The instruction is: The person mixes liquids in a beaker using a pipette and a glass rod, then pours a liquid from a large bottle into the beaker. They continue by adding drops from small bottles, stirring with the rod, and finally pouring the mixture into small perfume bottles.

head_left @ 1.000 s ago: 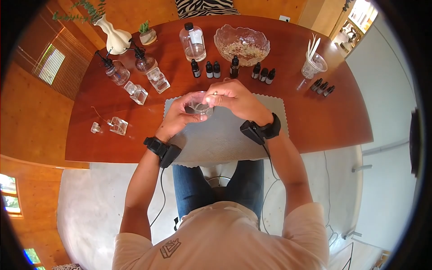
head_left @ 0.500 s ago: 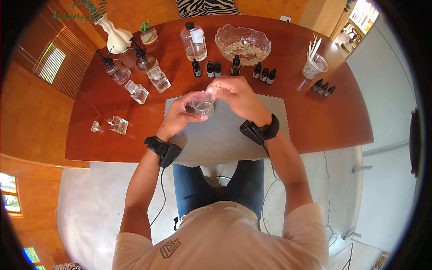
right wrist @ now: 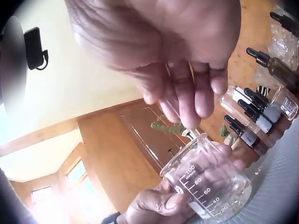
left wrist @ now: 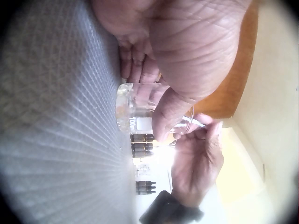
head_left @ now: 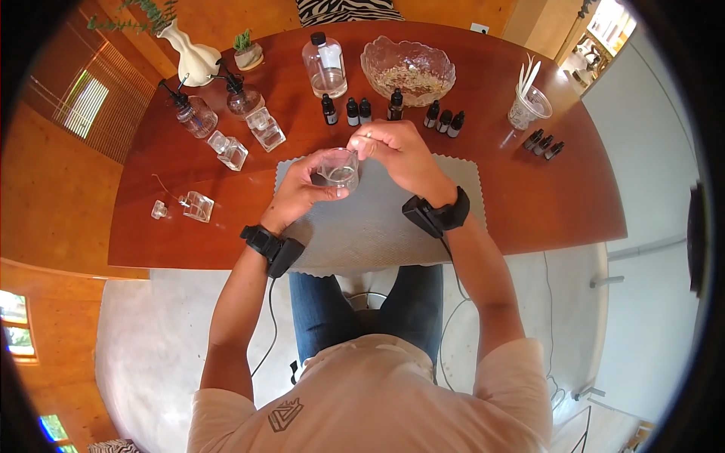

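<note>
Your left hand (head_left: pixel 298 189) holds the beaker (head_left: pixel 337 167) in a curled grip, fingers behind it and thumb across its front, just above the grey mat (head_left: pixel 377 219) at the near middle of the bench (head_left: pixel 544 204). The wrist views show the beaker's printed scale and a little clear liquid at its bottom.

Your right hand (head_left: pixel 396 151) is over the beaker's rim, its grip pinched narrow on a thin rod (right wrist: pixel 180 121) whose tip reaches into the mouth of the beaker. The two hands are almost touching.

Beyond the mat stands a row of small dark dropper bottles (head_left: pixel 355 112), with a glass bowl (head_left: pixel 408 69) and a clear bottle (head_left: pixel 325 64) behind them. Square glass flasks (head_left: pixel 264 128) stand to the left, and a cup (head_left: pixel 527 108) of sticks to the right.
</note>
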Demonstrator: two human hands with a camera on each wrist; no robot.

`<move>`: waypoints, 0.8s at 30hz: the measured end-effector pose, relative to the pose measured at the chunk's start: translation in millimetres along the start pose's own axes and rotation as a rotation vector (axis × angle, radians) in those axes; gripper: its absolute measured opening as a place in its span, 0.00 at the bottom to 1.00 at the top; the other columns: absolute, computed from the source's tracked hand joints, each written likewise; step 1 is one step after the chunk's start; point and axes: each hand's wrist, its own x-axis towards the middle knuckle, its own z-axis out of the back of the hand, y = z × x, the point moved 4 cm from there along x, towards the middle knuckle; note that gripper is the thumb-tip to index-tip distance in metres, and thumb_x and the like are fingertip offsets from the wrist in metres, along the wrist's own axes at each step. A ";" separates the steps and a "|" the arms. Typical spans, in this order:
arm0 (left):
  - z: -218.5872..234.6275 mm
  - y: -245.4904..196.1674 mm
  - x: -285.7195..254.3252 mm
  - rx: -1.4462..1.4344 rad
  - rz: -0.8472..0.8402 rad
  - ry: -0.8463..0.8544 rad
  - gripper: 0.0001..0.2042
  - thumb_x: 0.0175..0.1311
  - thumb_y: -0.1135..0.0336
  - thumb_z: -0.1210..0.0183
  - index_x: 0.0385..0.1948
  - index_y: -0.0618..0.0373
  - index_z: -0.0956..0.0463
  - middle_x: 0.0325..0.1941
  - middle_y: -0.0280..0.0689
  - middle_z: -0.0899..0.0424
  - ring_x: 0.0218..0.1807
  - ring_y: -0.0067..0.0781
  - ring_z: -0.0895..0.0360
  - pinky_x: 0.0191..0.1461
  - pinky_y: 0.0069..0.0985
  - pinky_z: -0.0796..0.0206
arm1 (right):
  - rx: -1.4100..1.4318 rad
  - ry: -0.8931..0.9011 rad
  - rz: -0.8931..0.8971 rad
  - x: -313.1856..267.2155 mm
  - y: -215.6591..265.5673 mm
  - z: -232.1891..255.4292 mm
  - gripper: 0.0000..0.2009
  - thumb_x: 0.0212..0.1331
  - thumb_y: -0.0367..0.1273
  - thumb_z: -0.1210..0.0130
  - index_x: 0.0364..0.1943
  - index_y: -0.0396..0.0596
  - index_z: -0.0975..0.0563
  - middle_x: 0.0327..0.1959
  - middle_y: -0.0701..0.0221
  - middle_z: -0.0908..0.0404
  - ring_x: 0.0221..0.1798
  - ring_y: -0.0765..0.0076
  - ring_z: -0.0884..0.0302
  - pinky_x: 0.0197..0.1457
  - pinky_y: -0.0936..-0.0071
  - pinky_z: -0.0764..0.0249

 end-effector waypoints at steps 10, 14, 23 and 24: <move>-1.2 -1.7 0.5 -0.036 -0.005 0.004 0.31 0.53 0.76 0.26 0.62 0.60 0.26 0.56 0.33 0.17 0.57 0.23 0.22 0.64 0.25 0.31 | -0.005 0.045 -0.097 -0.9 -1.8 1.4 0.09 0.67 0.28 0.44 0.38 0.34 0.19 0.32 0.64 0.16 0.35 0.72 0.21 0.44 0.74 0.25; 1.0 2.9 -0.3 -0.028 0.033 0.007 0.31 0.52 0.75 0.26 0.62 0.60 0.26 0.55 0.32 0.16 0.56 0.23 0.22 0.63 0.25 0.31 | -0.005 0.121 -0.044 -0.1 1.0 -1.4 0.09 0.67 0.30 0.44 0.38 0.34 0.18 0.31 0.65 0.16 0.35 0.73 0.21 0.43 0.74 0.25; 1.0 2.6 0.3 0.009 0.005 0.008 0.31 0.53 0.72 0.26 0.62 0.59 0.26 0.55 0.33 0.16 0.57 0.24 0.22 0.63 0.27 0.32 | -0.043 0.087 -0.040 -0.8 2.0 -0.6 0.11 0.69 0.32 0.43 0.39 0.35 0.18 0.32 0.65 0.16 0.34 0.72 0.21 0.41 0.73 0.25; 0.4 2.1 0.6 -0.005 0.007 0.006 0.31 0.53 0.73 0.26 0.62 0.59 0.26 0.55 0.33 0.16 0.57 0.23 0.22 0.64 0.26 0.32 | -0.062 0.095 -0.045 0.0 -0.5 1.0 0.11 0.69 0.33 0.43 0.39 0.35 0.18 0.32 0.65 0.15 0.34 0.72 0.20 0.42 0.73 0.25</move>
